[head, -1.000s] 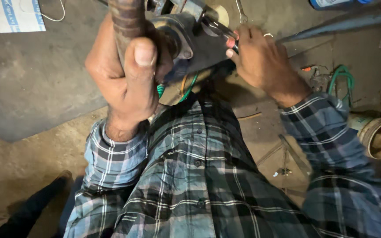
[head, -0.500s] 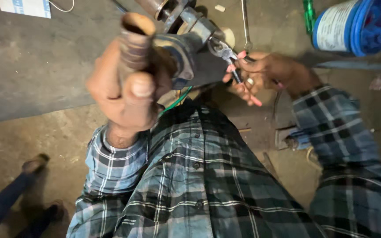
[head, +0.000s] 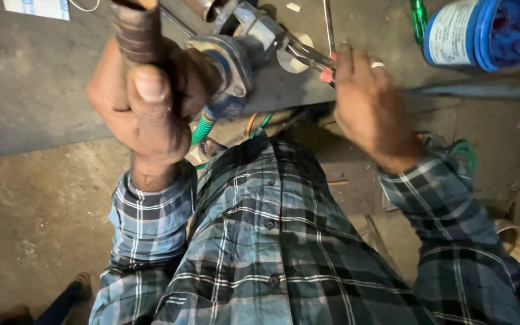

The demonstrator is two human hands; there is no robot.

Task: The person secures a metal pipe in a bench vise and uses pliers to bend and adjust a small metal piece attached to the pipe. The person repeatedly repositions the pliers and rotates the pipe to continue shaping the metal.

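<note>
My left hand (head: 142, 105) is closed around a rusty brown pipe (head: 136, 30) that stands upright at the top left. Just right of it sits a grey metal pump fitting (head: 230, 60) with a flange. My right hand (head: 368, 108) grips the handles of a pair of pliers (head: 305, 54), whose jaws bite on the fitting's upper part. A ring shows on one finger of that hand. My plaid shirt fills the lower middle of the view.
A blue plastic tub (head: 482, 33) stands at the top right. A green corrugated hose (head: 201, 129) hangs under the fitting, and green wire (head: 466, 149) lies at the right. A pale pipe end (head: 516, 241) sits at the right edge. The floor is dirty concrete.
The view has shifted and come closer. My right hand turned palm down over the pliers' handles. My left hand keeps its hold on the pipe.
</note>
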